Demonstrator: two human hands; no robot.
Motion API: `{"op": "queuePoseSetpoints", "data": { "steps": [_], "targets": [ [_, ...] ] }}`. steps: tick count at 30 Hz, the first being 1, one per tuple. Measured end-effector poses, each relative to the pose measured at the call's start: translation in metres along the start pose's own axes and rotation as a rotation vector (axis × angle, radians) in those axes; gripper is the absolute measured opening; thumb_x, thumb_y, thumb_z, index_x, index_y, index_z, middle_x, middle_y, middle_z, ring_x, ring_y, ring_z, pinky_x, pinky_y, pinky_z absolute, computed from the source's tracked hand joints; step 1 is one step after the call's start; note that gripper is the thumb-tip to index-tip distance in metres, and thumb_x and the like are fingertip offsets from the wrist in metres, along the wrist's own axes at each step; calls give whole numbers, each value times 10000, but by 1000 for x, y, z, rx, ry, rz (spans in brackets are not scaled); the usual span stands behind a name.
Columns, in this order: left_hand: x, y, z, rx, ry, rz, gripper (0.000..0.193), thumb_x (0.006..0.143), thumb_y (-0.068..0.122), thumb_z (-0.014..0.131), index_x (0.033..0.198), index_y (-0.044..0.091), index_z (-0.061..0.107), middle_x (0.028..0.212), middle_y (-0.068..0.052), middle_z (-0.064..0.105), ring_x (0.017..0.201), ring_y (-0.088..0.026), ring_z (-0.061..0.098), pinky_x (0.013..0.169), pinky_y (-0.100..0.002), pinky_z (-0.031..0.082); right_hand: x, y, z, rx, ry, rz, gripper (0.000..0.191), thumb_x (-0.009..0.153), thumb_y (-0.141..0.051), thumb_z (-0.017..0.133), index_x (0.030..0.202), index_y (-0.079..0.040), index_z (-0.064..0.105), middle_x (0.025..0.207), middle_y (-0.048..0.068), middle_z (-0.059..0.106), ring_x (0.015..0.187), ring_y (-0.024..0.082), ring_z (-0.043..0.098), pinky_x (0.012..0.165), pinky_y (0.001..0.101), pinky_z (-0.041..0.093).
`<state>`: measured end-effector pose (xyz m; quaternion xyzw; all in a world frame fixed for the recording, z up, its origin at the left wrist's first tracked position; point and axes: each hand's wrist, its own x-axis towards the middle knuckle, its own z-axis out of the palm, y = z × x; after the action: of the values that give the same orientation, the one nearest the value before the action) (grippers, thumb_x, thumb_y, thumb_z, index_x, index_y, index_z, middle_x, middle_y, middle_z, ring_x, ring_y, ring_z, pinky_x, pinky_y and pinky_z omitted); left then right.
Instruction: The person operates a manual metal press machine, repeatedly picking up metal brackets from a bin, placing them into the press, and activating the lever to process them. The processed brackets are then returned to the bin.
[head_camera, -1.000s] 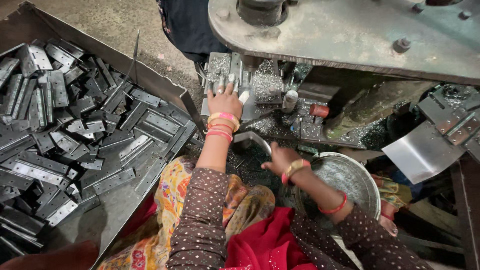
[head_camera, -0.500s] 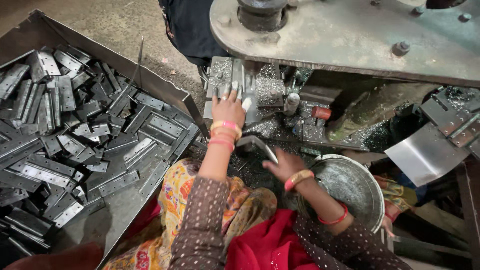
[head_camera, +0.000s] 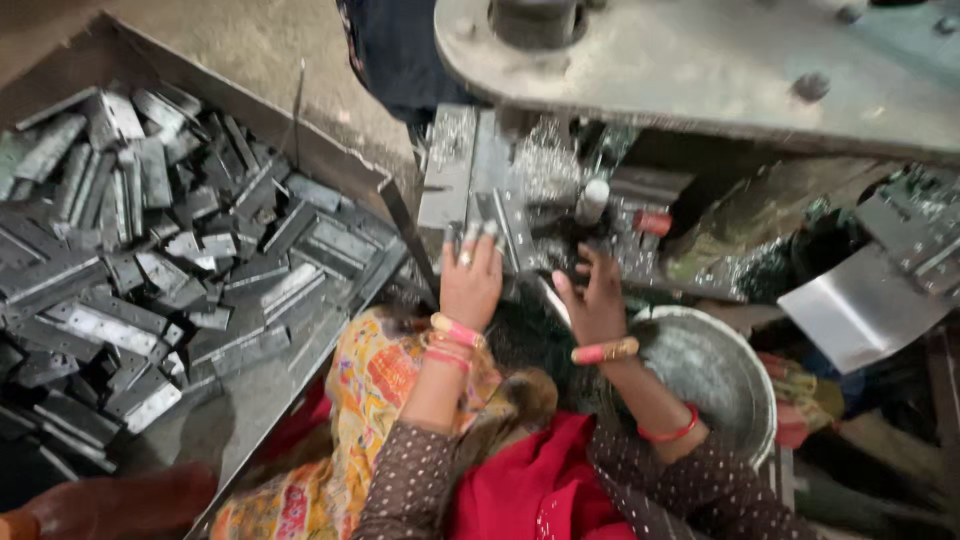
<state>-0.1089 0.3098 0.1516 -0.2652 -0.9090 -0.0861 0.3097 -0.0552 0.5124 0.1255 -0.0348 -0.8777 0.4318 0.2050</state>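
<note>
At the front edge of the press bed (head_camera: 520, 200), under the grey machine arm (head_camera: 720, 70), both hands work a narrow metal strip (head_camera: 512, 228). The left hand (head_camera: 470, 280) lies flat, fingertips pressing on the strip's near end, not clenched round it. The right hand (head_camera: 597, 300) is spread open just beside it, fingers toward the bed; whether it touches the strip cannot be told, the frame being blurred.

The strip lies on the bed between the two hands, pointing toward the tooling. Judged stiff, thin and light, probably sharp-edged and slick with swarf; best pinched on the flat faces near the end, away from cut edges.

A steel bowl (head_camera: 720, 380) stands beside the right forearm. A tray (head_camera: 330, 160) of like stampings (head_camera: 150, 260) sits to the left.

Against half a second ago: the right hand has risen from the bowl's rim toward the bed; the left has stayed at the bed.
</note>
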Motion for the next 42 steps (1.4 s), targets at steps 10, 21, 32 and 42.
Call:
{"op": "queuePoseSetpoints", "data": {
  "steps": [10, 21, 32, 42],
  "targets": [
    [46, 4, -19, -80, 263, -150, 129, 1009, 79, 587, 1125, 40, 625, 1261, -127, 626, 1083, -287, 678, 979, -475, 509, 2, 2, -2, 89, 36, 15, 529, 939, -223, 719, 1372, -7, 505, 1270, 199, 516, 1072, 258, 644, 797, 331, 620],
    [42, -20, 8, 130, -182, -424, 300, 931, 264, 575, 1109, 77, 727, 1375, -79, 595, 1248, -298, 581, 1087, -698, 291, 2, -2, -3, 103, -3, 63, 483, 944, -229, 718, 1349, -29, 547, 1259, 179, 553, 1035, 245, 684, 796, 337, 618],
    [24, 6, 26, -17, -147, -307, 315, 962, 302, 597, 1060, 46, 754, 1389, -85, 591, 1334, -282, 549, 1201, -645, 242, 0, -5, 2, 62, -78, 36, 438, 1001, -247, 688, 1353, -23, 556, 1341, 165, 525, 1147, 252, 639, 905, 348, 595],
    [60, -21, 63, -1, -272, -342, 253, 913, 212, 586, 1036, 86, 766, 1367, -47, 608, 1295, -268, 562, 1129, -635, 299, -23, 36, 19, -439, -142, -325, 670, 866, -426, 768, 1330, -22, 503, 1323, 226, 533, 1180, 418, 604, 974, 499, 526]
  ]
}}
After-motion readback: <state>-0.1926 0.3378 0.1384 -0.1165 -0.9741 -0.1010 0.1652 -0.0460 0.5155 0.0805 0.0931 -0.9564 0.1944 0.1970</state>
